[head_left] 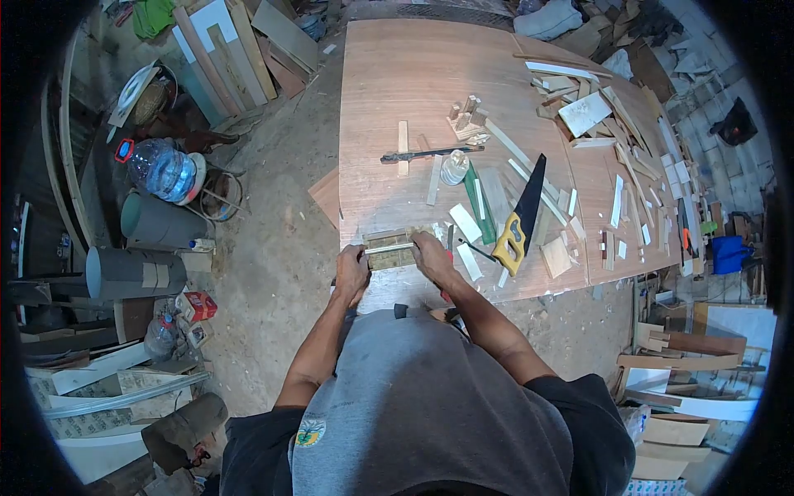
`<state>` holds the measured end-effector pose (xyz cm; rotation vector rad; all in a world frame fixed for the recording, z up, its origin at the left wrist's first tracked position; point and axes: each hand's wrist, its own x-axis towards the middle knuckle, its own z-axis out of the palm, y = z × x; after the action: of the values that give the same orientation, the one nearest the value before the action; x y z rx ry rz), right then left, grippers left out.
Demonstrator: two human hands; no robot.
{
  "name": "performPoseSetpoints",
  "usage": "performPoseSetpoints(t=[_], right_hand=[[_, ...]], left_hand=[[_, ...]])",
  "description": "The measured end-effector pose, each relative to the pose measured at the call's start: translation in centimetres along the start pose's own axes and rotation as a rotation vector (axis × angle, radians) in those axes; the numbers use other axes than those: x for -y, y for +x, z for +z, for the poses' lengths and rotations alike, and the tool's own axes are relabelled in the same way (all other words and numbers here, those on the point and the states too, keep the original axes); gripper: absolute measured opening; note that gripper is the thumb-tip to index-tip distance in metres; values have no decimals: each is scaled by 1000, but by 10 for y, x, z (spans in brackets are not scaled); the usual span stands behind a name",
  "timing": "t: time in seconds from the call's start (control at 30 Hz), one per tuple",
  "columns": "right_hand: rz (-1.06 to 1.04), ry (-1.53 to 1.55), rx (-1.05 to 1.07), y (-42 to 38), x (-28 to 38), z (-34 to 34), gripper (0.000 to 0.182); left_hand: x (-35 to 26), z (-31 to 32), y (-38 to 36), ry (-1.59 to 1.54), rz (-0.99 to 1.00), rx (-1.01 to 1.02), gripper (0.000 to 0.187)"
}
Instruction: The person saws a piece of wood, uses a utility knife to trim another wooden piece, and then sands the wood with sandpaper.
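A large brown plywood worktop [413, 107] fills the middle of the view, seen from above by the person standing at its near edge. Offcuts and thin wood strips [595, 112] are scattered across its right half, pushed aside so the near edge is free for working. A handsaw with a yellow handle [519, 217] lies flat just right of the hands, within easy reach. A dark bar clamp [430, 153] rests farther back.

At the near edge sits a small wooden block assembly [390, 248], held between both hands. The left hand [351, 273] clasps its left end, fingers curled closed on it. The right hand [432, 255] presses over its right end, apparently gripping it too. Both forearms angle inward, elbows bent.
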<state>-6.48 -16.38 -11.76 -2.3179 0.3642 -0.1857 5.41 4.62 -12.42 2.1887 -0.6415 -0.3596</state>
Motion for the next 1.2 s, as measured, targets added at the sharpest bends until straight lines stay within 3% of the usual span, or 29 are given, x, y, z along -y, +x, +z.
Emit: performPoseSetpoints(t=[0.13,0.27,0.37,0.47,0.53,0.57,0.8,1.03,1.2], right_hand=[[-1,-9,9,-1,3,-3,21],[3,52,-36,-6,13,-17,23],[2,71,-128,-11,7,-33,25],[154,54,-271,-18,-17,-51,23],[337,-108,-385,-21,-40,-59,21],[283,-182,-476,-22,-56,-59,18],[332,-499,-185,-25,-52,-85,27],[364,-551,-181,-26,-62,-74,39],[358,-474,-330,-29,-41,-80,41]], left_hand=[[-4,-4,-1,14,36,4,26],[-7,-4,-1,-59,-66,31,33],[5,-4,-4,-114,-145,36,40],[14,-4,-11,-131,-163,22,41],[14,-6,-14,-133,-220,10,41],[17,-3,-14,-162,-219,-10,38],[25,0,-15,-174,-199,-16,32],[40,1,-20,-169,-221,10,33],[33,5,-22,-143,-193,54,34]])
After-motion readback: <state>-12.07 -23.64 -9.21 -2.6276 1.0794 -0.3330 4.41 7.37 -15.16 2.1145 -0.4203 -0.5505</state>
